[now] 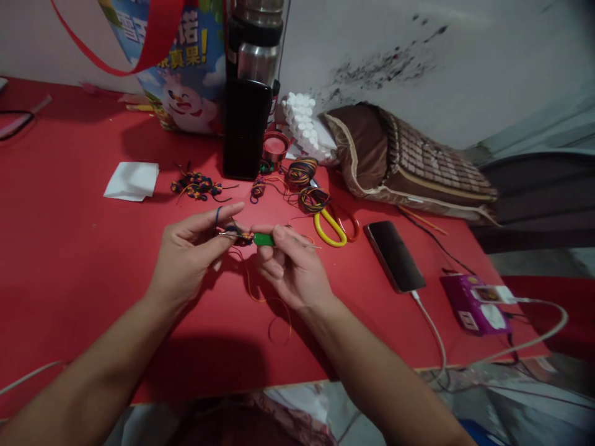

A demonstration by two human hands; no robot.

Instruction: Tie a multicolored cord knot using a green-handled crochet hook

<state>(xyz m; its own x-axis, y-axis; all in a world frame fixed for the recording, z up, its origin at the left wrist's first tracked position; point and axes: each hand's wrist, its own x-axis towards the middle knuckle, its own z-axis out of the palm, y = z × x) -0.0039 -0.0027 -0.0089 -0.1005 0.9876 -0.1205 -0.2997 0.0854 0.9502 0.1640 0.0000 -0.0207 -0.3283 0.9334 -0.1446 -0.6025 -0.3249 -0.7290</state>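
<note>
Between the thumb and fingers of my left hand [190,248] is a small piece of multicoloured crochet work [242,237], with dark yarn looped around the raised index finger. My right hand [295,263] grips a crochet hook [264,240] by its green handle, and the thin metal shaft reaches left to the work. The hook's exact tip is hard to make out among the fingers. From the work a loose strand of yarn [253,291] trails down across the red table. Beyond my hands lie two balls of variegated yarn [302,171] and a finished-looking crocheted piece [198,185].
Yellow-and-red-handled scissors [331,228] lie right of my hands. Further right are a charging phone [395,255] and a purple box [474,303] with cables. A black phone [246,130] stands upright before a steel bottle [256,59]. Folded white paper [131,181] lies left; a brown cushion [409,155] sits behind.
</note>
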